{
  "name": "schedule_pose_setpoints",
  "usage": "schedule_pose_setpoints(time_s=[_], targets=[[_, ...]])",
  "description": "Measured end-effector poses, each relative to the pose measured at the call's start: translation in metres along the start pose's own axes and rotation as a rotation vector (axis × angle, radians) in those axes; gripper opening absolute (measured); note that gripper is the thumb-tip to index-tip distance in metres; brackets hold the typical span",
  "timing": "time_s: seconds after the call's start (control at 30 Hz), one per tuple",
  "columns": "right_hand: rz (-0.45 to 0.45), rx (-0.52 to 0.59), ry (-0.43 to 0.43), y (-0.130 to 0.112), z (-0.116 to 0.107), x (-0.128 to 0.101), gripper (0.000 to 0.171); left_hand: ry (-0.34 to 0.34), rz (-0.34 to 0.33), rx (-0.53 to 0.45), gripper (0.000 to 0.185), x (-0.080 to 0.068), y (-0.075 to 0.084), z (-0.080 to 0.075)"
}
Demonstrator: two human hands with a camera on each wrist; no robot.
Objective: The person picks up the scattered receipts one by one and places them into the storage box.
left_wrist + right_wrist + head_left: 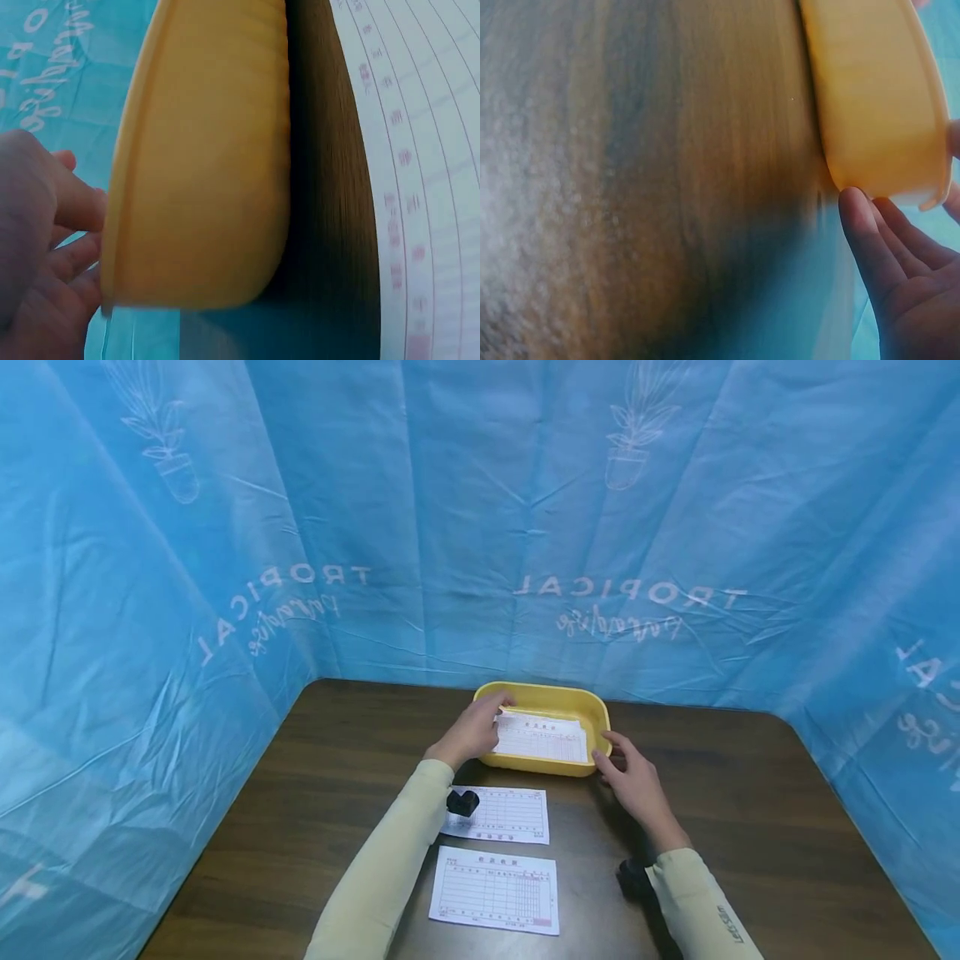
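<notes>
The yellow tray (558,766) sits on the bench (750,793), between both hands. It looks light and stiff, with smooth walls that could slip, so its short ends are the best spots to hold. The left hand (474,731) curls over the tray's left rim and touches the paper forms (542,737) inside, which are thin and floppy. The right hand (633,781) is relaxed, fingers straight, fingertips (855,206) at the tray's right corner. More forms (498,814) lie closer to the person.

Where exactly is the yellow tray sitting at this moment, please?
In the head view the yellow tray sits at the far middle of the table, between the left hand and right hand, just beyond two forms.
</notes>
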State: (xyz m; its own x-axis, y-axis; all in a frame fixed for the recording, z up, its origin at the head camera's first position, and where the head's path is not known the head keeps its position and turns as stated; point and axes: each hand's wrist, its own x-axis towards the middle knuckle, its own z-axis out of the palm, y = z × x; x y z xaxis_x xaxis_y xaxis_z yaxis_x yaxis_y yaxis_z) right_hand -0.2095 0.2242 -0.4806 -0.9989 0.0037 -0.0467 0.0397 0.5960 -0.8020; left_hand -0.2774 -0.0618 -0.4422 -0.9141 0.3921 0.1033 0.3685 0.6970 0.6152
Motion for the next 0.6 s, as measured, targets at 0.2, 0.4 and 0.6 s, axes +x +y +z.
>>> schedule_pose_setpoints(time_s=[0.2,0.4,0.6], targets=[[0.003,-0.002,-0.002,-0.001,0.001,0.001,0.065,0.078,0.016,0.018,0.034,-0.015,-0.005,-0.015],[-0.002,-0.020,-0.001,-0.003,0.000,0.002,0.065,0.127,0.015,0.011,0.032,-0.034,-0.008,-0.030],[-0.011,-0.024,-0.008,0.000,0.002,0.000,0.065,0.184,-0.047,-0.042,0.030,-0.049,-0.017,-0.042]])
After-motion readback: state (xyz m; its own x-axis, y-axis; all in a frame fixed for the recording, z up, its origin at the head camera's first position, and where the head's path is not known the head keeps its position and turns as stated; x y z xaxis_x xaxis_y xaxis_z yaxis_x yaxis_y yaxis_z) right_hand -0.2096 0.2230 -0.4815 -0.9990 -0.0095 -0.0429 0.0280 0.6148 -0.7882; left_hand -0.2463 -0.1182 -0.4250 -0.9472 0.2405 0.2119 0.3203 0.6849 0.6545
